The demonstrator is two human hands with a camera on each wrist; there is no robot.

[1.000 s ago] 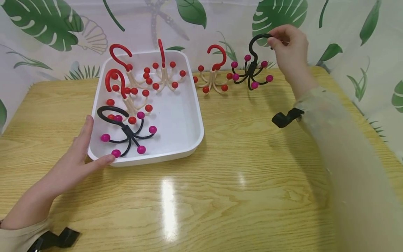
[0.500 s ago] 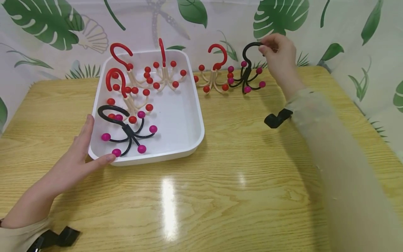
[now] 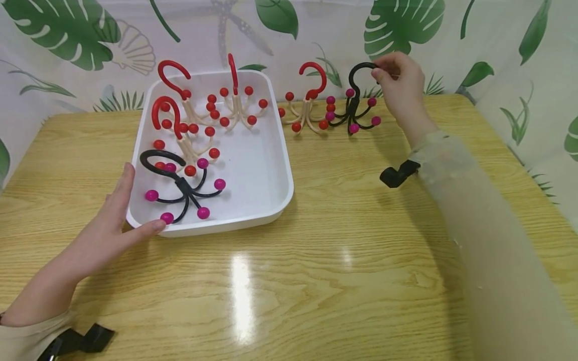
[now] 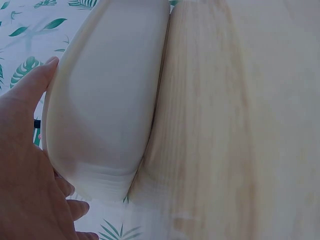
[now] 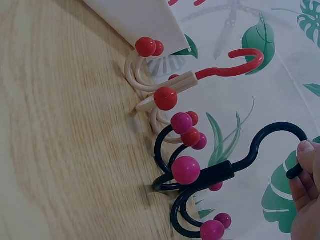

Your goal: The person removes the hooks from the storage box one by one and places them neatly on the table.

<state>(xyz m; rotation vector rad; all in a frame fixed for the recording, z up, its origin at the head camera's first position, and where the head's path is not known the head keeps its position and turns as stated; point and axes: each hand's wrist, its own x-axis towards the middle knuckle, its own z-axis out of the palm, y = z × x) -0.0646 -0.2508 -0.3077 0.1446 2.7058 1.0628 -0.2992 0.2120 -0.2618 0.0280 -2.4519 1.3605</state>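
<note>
With thumb and fingers my right hand (image 3: 402,82) pinches the hook end of a black multi-arm hanger (image 5: 215,172) with pink ball tips. It stands upright at the table's back, its curved arms on the wood. Close beside it is a beige hanger (image 3: 306,108) with a red hook and red balls; their tips overlap in view. My left hand (image 3: 101,230) spreads over the near left corner of a white tray (image 3: 271,216), thumb at the rim, fingers straight along the side. Inside lie another black hanger (image 3: 182,186) and three beige ones with red hooks, such as this beige hanger (image 3: 237,108).
The tray sits left of centre on a wood-grain table (image 3: 316,291). Directly behind the table rises a wall covering (image 3: 343,25) with a leaf print. Black straps (image 3: 399,173) are worn at both wrists.
My right hand has brought the black hanger left and down, onto the table beside the red-hooked one. For the last half second it has barely moved. The left hand keeps its place.
</note>
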